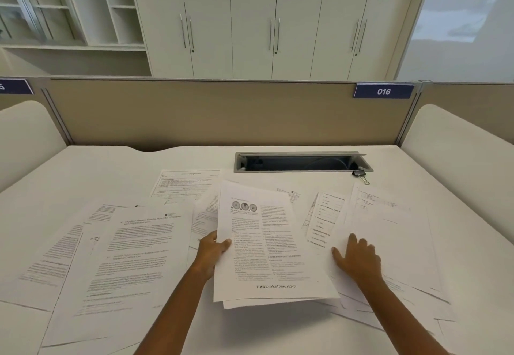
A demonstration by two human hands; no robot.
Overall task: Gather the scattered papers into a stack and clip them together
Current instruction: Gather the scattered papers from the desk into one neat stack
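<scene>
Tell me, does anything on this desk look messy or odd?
White printed paper sheets lie askew and overlapping across the white desk. The left hand grips a few; the right hand rests on another. A black binder clip lies apart, by the grey cable slot.

Papers (133, 257) cover desk (278, 332) L/R; binder clip (360, 175) unobstructed.

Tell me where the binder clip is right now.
In the head view the binder clip lies on the desk far back on the right, by the right end of the open cable tray.
</scene>
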